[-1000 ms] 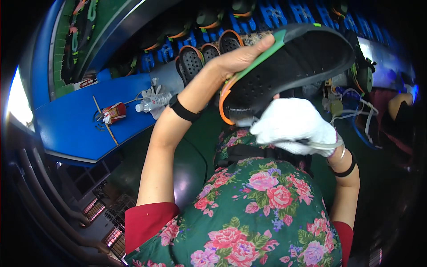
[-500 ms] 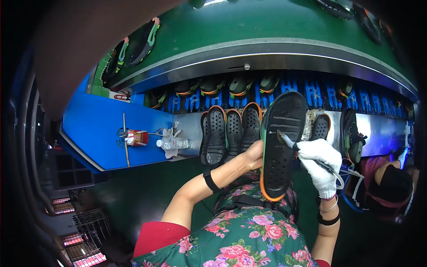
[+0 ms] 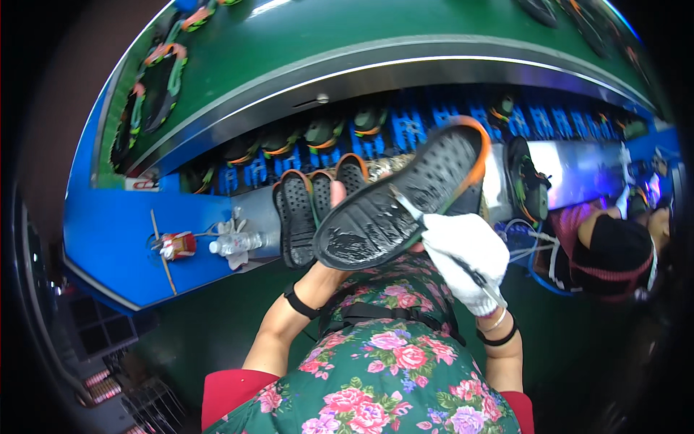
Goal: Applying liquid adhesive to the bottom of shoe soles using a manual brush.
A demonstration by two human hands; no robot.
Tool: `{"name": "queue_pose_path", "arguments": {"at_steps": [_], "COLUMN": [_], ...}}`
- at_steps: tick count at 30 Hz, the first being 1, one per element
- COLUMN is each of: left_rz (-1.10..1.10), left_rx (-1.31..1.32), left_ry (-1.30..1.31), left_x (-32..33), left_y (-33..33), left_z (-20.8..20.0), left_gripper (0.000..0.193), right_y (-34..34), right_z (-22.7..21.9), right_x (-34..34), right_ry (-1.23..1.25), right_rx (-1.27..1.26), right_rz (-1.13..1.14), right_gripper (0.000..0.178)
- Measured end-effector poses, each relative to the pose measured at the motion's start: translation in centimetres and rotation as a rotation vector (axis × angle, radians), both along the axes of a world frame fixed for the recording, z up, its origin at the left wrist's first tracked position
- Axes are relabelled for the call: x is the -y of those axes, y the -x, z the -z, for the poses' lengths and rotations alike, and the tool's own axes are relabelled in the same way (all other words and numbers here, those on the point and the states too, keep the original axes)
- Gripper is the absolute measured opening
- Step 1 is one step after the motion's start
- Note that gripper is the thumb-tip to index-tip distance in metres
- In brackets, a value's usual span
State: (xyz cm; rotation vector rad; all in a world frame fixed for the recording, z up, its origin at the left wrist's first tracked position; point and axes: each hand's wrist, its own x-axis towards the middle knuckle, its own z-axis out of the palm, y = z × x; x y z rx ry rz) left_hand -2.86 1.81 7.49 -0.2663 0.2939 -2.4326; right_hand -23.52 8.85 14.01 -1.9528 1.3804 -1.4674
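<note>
My left hand (image 3: 327,279) grips a black shoe sole (image 3: 387,217) with an orange-and-green rim, its thumb showing over the near-left side. The sole is tilted, the orange end up to the right. Its ribbed lower-left part shines as if wet; the other half has many small holes. In a white knitted glove, my right hand (image 3: 468,259) is closed round a slim brush (image 3: 408,205), whose tip touches the sole near its middle. Behind it, several similar soles (image 3: 295,217) stand on the metal ledge, and another sole (image 3: 470,200) is partly hidden by the held one.
A green conveyor belt (image 3: 376,36) with shoes runs along the far side, above a row of blue racks (image 3: 408,130) holding shoe uppers. On the left blue table are a red container (image 3: 177,246) and a plastic bottle (image 3: 235,244). Another person (image 3: 614,246) sits at the right.
The sole has turned from upright to slanting, its orange end now up at the right and a shiny face showing. The brush has moved onto its middle. My head view has shifted.
</note>
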Motion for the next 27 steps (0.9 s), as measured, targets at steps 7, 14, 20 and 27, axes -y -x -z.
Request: {"name": "queue_pose_path", "arguments": {"at_steps": [7, 14, 20, 27], "left_rz": [0.014, 0.040, 0.001, 0.042], "left_rx": [0.141, 0.335, 0.311, 0.861], "left_ry": [0.099, 0.101, 0.156, 0.305], "left_x": [-0.4, -2.6, -4.1, -3.3], "left_y": [0.6, 3.0, 2.4, 2.4], "left_z": [6.0, 4.7, 6.9, 5.8], "left_gripper": [0.101, 0.091, 0.086, 0.099], "right_y": [0.8, 2.1, 0.4, -0.3], "right_z": [-2.0, -1.8, -0.8, -1.1], "right_x": [1.2, 2.9, 2.3, 2.0], "right_ry": [0.080, 0.153, 0.091, 0.104], "right_rx": [-0.044, -0.207, -0.192, -0.107], "right_rz": [0.035, 0.054, -0.004, 0.083], "right_gripper": [0.023, 0.040, 0.040, 0.028]}}
